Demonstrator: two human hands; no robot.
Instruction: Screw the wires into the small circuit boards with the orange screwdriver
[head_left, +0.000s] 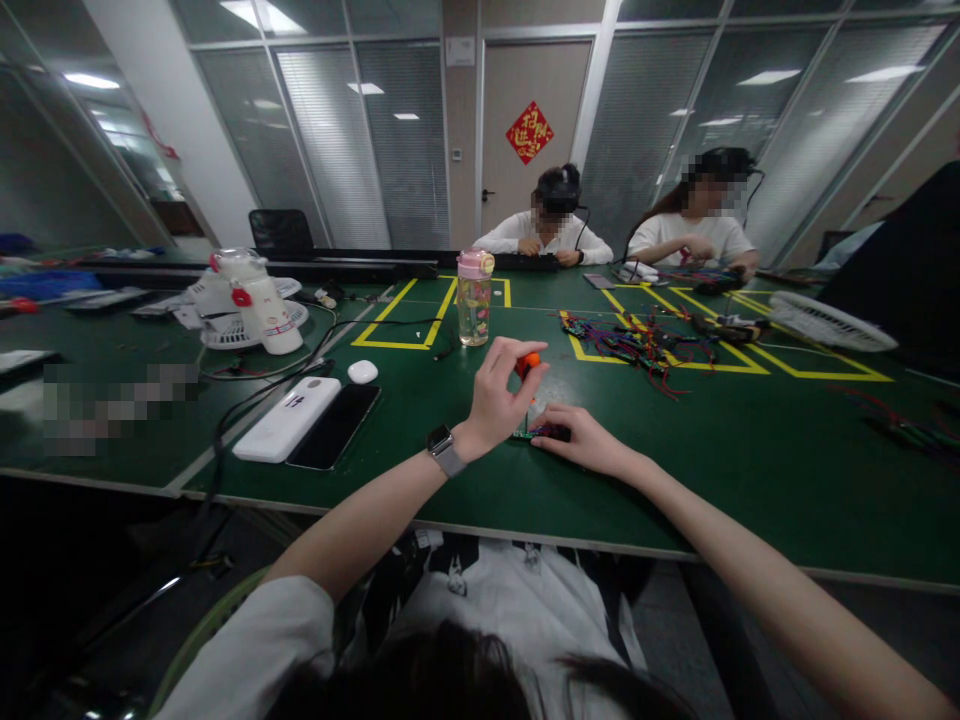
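Observation:
My left hand (501, 395), with a watch on its wrist, grips the orange handle of a screwdriver (529, 362) between thumb and fingers. The tool stands upright, its shaft pointing down at a small green circuit board (523, 435) on the green table. Low at the board's right side, my right hand (574, 438) has its fingers closed on the board's edge and a dark part beside it. The fingers partly hide the board, and the screwdriver's tip is too small to make out.
A pink-lidded bottle (474, 300) stands beyond my hands. To the left lie a black phone (334, 428), a white power bank (288, 420) and a white case (362, 372). Tangled wired boards (637, 340) lie at the right. Two people sit across the table (420, 400).

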